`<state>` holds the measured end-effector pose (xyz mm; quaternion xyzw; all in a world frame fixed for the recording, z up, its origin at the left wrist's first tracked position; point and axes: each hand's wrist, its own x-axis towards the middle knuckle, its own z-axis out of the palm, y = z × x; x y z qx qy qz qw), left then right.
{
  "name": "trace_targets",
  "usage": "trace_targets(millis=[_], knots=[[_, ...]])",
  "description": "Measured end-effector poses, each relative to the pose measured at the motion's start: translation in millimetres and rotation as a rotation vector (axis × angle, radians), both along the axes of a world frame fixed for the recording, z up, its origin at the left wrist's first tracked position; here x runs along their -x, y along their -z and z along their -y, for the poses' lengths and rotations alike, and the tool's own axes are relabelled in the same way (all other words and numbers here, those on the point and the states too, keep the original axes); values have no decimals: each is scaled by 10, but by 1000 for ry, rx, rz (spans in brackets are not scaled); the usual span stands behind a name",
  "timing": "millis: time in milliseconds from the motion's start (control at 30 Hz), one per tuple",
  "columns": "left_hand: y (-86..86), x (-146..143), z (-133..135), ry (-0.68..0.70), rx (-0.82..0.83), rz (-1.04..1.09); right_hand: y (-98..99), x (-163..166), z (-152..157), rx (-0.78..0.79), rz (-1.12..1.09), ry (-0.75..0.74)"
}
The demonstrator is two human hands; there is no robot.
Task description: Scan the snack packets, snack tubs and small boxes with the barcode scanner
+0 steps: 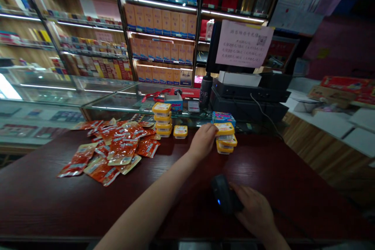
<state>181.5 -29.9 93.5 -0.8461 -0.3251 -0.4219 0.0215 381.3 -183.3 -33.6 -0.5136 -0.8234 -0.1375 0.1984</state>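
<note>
My left hand reaches across the counter, its fingers closed on the yellow-lidded plastic tub that tops the right-hand stack. Below that tub sit more of the same kind, slightly out of line. Near the front of the counter my right hand grips a black barcode scanner with a small blue light lit on it. To the left rises a taller stack of yellow-lidded tubs, with a single tub standing beside it.
Many orange snack packets lie heaped on the dark wooden counter at left. Behind are small blue boxes, a glass display case, and a cash-register machine with a paper sign. Shelves of boxed goods line the wall.
</note>
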Motion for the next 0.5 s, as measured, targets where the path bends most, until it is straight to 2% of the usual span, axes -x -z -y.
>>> trace_targets(millis=[100,200,367,500], knots=[[-59,-268,-147,7,8,-127,-25,-1,1,-17,5,2],[-26,-403,-254,2,19,-242,-56,28,14,-14,-4,17],[99,-399,-302,26,32,-340,-100,87,24,-9,-48,39],[137,-372,-294,7,27,-347,-116,99,19,1,-79,50]])
